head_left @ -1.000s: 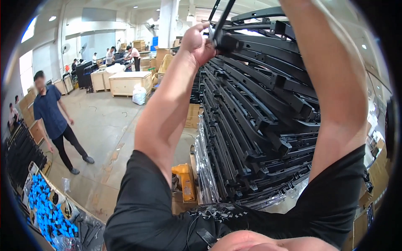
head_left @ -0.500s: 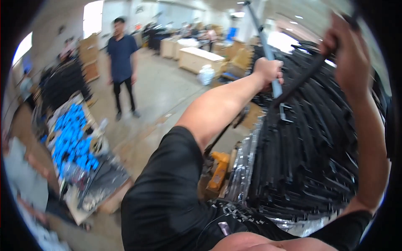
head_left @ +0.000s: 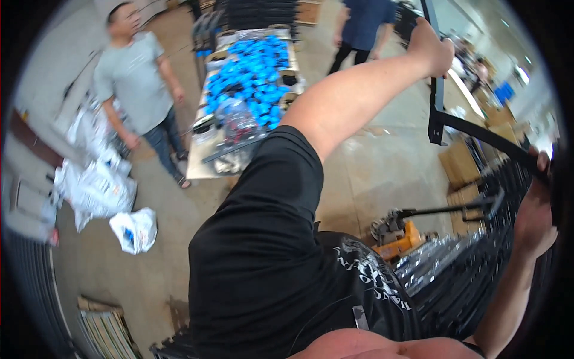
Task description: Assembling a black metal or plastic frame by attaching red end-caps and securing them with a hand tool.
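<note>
My left hand is raised at the upper right, its fingers wrapped round one bar of a black metal frame. That bar runs downward to a corner with a small end plate, where a second bar slopes off to the right. My right hand is at the right edge of the view, its fingertips closed round the far end of the second bar. The dark rim hides part of that grip. Below the frame lies a stack of black metal bars, partly wrapped in clear film.
A table holds many blue parts and a clear plastic bag. One person in a grey T-shirt stands left of it, another in a dark shirt behind. White sacks, an orange pallet jack and cardboard boxes stand around.
My view has swung left, bringing the table and the grey-shirted person further in. The frame, still in both hands, has turned and now shows its corner off the stack.
</note>
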### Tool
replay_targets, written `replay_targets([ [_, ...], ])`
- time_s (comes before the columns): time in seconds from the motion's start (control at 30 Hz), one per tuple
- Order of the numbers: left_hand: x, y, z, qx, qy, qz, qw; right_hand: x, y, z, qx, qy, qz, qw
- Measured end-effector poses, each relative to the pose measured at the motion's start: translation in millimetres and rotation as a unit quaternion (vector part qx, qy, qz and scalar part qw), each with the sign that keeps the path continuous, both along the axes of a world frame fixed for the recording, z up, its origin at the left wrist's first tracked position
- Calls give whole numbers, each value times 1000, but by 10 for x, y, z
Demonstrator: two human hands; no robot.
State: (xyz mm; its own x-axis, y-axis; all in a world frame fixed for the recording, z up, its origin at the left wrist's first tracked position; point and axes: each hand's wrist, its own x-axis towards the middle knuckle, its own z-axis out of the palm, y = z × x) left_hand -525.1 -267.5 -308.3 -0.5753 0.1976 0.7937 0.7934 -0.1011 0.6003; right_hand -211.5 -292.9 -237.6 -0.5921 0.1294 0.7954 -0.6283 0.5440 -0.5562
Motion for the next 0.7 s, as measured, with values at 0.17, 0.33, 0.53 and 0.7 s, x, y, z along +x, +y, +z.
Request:
replay_targets([
  [0.17, -424, -1143, -111, 39, -98, 119, 987, -442, 549, -422, -199, 38, 101, 974],
  [0.33, -701, -2199, -710, 81, -41, 224, 970, -1569, 677, -1090, -343, -42, 263, 901],
  [0.53, -798, -2474, -1119, 123, -17, 270, 955, -2605, 881, -1742, -525, -114, 293, 791],
  [0.7, -820, -2162, -1398, 145, -36, 321, 935, -3559, 1255, -2167, -592, -172, 334, 713],
])
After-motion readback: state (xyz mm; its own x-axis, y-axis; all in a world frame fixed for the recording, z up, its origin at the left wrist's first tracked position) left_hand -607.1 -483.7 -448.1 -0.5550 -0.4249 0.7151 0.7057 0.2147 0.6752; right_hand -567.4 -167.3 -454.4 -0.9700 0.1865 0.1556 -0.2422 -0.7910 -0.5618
